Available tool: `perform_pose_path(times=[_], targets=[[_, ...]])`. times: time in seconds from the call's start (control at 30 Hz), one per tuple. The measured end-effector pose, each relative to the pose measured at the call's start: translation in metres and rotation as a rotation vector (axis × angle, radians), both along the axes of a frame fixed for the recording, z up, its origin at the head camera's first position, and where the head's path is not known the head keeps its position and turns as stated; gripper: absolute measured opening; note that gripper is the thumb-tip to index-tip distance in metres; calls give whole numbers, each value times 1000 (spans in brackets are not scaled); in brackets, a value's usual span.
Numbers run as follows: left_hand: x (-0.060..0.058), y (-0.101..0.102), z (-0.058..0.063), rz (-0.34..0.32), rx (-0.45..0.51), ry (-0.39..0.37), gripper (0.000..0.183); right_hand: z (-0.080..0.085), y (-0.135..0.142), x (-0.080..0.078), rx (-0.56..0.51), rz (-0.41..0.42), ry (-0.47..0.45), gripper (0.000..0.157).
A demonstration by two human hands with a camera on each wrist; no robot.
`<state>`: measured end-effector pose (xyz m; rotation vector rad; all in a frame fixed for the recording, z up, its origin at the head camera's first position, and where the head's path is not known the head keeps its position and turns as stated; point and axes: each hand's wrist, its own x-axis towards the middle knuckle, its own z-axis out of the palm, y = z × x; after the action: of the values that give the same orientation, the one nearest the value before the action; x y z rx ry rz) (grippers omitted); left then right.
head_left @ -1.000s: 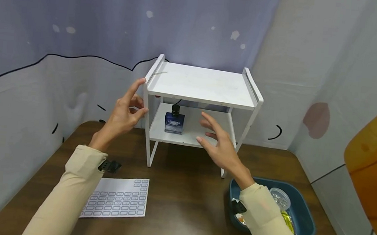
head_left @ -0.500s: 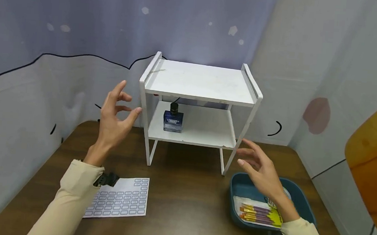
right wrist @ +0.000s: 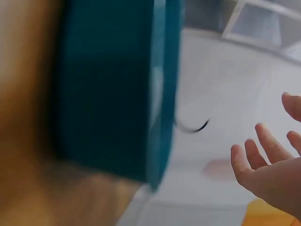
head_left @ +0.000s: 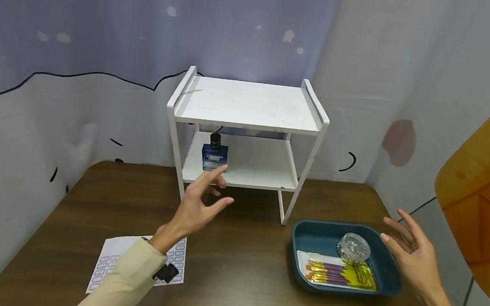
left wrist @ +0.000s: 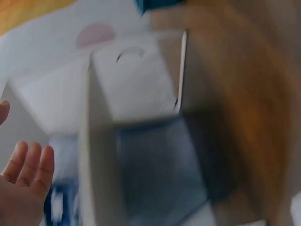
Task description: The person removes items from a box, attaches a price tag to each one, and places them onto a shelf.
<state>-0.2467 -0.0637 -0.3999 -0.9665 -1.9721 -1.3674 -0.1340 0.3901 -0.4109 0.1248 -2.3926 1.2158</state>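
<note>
My left hand (head_left: 195, 211) hovers in front of the white two-tier shelf (head_left: 248, 105), holding nothing, with its thumb and fingers spread apart. Behind its fingertips a dark blue perfume bottle (head_left: 214, 155) with a black cap stands on the lower tier. At the right, my right hand (head_left: 414, 255) is in the air just beside the teal bin (head_left: 308, 232), fingers loosely bent and holding nothing. Inside the bin lie a clear round container (head_left: 354, 248) and a packet of purple and yellow sticks (head_left: 335, 273). Both wrist views are blurred; the bin's side (right wrist: 113, 94) fills much of the right one.
A white sheet of printed labels (head_left: 109, 257) lies on the brown wooden table (head_left: 244, 278), partly hidden under my left forearm. A patterned curtain (head_left: 108, 27) hangs behind the shelf. An orange shape (head_left: 483, 200) is at the far right.
My left hand has left the shelf's left post and come right and down. The right hand has moved from in front of the shelf, over the bin, to its right side.
</note>
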Motion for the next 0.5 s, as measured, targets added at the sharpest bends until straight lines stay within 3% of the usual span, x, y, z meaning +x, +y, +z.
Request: perform_pose_path(times=[0.17, 0.27, 0.37, 0.5], targets=[[8, 54, -20, -130, -125, -111, 67, -32, 34, 16, 68, -65, -121, 82], [11, 89, -29, -201, -210, -145, 66, -51, 45, 25, 92, -54, -228, 87], [12, 121, -33, -252, -299, -150, 65, -64, 50, 30, 64, -17, -354, 93], [11, 160, -31, -327, -397, -187, 65, -69, 51, 32, 9, -5, -507, 101]])
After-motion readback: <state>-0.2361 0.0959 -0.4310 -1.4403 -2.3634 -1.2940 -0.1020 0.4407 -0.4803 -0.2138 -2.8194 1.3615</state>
